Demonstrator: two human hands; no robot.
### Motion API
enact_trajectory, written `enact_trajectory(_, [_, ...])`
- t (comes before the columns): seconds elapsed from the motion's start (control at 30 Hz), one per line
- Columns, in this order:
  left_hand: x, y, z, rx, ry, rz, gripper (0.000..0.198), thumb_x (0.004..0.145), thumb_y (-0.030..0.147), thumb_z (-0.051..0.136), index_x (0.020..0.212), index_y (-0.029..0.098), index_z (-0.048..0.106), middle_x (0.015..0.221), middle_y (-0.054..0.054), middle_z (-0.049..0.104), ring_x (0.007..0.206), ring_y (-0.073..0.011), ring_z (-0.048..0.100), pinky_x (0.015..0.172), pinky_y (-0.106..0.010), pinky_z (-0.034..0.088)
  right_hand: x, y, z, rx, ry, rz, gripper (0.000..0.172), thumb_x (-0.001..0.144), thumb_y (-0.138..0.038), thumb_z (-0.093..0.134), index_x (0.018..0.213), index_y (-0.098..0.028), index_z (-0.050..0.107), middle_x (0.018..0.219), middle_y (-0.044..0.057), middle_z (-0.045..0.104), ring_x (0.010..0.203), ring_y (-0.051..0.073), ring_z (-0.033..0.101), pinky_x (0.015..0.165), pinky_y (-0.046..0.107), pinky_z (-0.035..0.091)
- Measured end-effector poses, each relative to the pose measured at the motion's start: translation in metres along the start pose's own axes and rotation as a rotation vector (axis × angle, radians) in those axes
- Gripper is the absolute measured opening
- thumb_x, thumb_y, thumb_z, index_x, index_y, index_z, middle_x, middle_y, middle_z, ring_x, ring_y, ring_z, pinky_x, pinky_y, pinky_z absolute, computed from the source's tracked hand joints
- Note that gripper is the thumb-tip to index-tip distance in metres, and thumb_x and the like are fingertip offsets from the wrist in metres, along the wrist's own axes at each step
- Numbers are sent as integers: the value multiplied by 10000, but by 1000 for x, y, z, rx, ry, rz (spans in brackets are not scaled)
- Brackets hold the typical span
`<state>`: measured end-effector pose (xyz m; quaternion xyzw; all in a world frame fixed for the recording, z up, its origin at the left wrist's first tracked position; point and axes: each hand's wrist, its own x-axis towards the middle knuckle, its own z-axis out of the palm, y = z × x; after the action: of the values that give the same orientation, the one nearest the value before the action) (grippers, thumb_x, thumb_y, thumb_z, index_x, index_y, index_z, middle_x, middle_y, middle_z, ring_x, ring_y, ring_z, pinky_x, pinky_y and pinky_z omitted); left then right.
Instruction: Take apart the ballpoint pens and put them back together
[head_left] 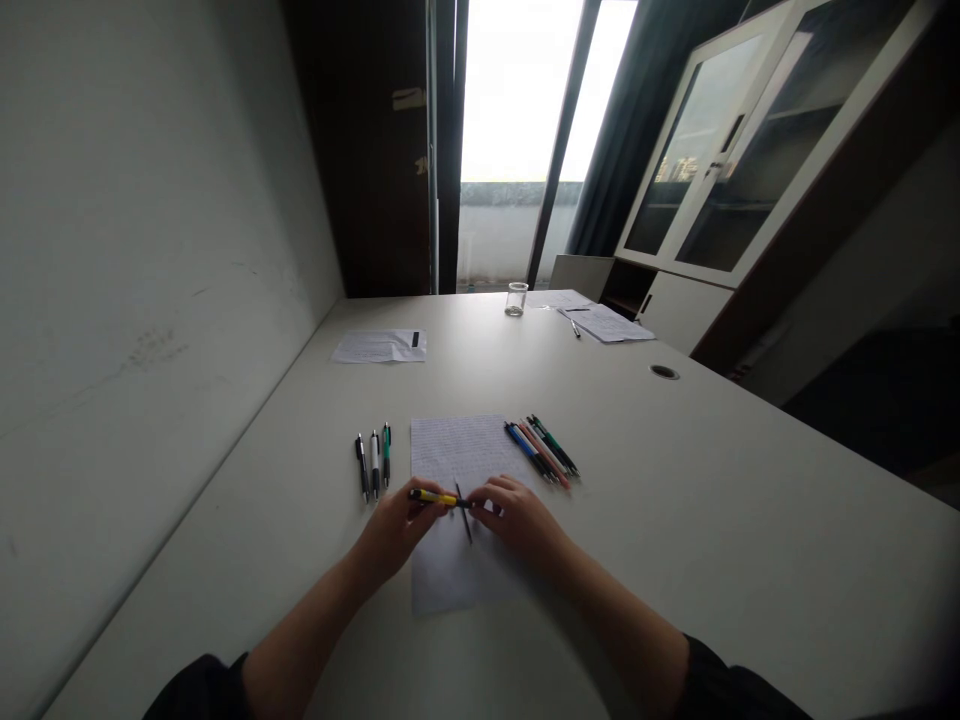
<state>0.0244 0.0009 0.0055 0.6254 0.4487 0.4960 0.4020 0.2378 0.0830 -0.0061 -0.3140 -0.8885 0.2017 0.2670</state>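
Between my two hands is a yellow and black pen (435,496), held level above a sheet of lined paper (454,440) with handwriting on it. My left hand (405,515) pinches its yellow barrel. At the dark end, the fingers of my right hand (516,508) are closed on the same pen. Beneath it a thin dark stick, perhaps a refill (466,522), lies slantwise on the paper. Left of the sheet lie a black pen (362,468), a white and black pen (375,466) and a green pen (387,455). A group of several coloured pens (541,452) rests at the sheet's right edge.
A creased printed paper (381,346) lies at the far left of the white table (300,560). Towards the back stand a clear glass (516,299) and, to its right, stacked papers (609,324) with a pen (575,328). A cable hole (664,372) is at right; a wall (150,300) borders the left.
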Motion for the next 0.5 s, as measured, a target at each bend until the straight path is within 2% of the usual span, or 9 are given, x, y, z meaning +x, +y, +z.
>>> enact_trajectory(0.5, [0,4,-1,6,-3,-18,179,921,314,579,1038,179,568,1076,-92,712,936,-193,692,833,-341,564,-1,-3,-4,26,-8,8,75,862,-187,665,916,-221,705,802,19,656,757,161,589,710,268,449])
